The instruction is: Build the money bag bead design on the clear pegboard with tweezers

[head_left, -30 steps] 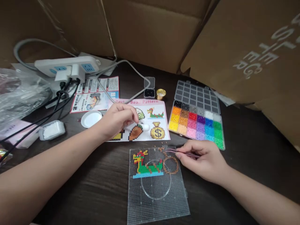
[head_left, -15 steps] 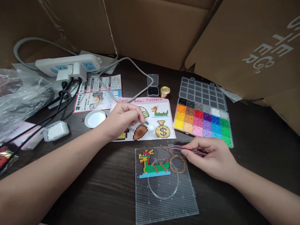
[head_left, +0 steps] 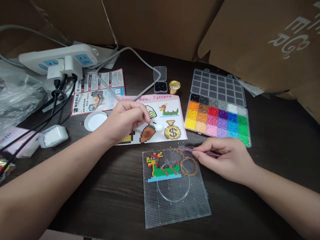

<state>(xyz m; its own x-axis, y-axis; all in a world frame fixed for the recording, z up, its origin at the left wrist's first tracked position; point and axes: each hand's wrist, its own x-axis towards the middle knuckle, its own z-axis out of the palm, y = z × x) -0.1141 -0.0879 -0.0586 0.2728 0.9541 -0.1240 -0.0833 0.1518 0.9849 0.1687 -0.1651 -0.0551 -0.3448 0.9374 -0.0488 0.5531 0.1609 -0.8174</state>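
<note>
My right hand [head_left: 221, 160] is closed on pinkish tweezers [head_left: 203, 152], whose tips touch the top edge of the clear pegboard [head_left: 172, 211] among brown beads [head_left: 177, 150]. On the board, a finished-looking bead dragon boat [head_left: 165, 170] sits at the upper left, and a brown bead ring [head_left: 189, 166] is beside it. My left hand [head_left: 128, 120] is closed around a small white spoon [head_left: 158, 128], held over the printed bead pattern sheet [head_left: 185, 136]. The spoon's handle is mostly hidden by the fingers. A few loose brown beads [head_left: 178, 143] lie just behind the board.
A compartment box of coloured beads [head_left: 217, 116] stands open at right. Behind the sheet are a small black-bead box [head_left: 160, 87] and a gold cup [head_left: 174, 87]. Left lie a white dish [head_left: 95, 121], a white-bead tub [head_left: 53, 136], a power strip [head_left: 57, 59] and cables.
The camera view has shifted, so most things appear slightly higher. The tweezers stay at the board's top edge; the spoon has turned slightly over the sheet. Both holds are unchanged.
</note>
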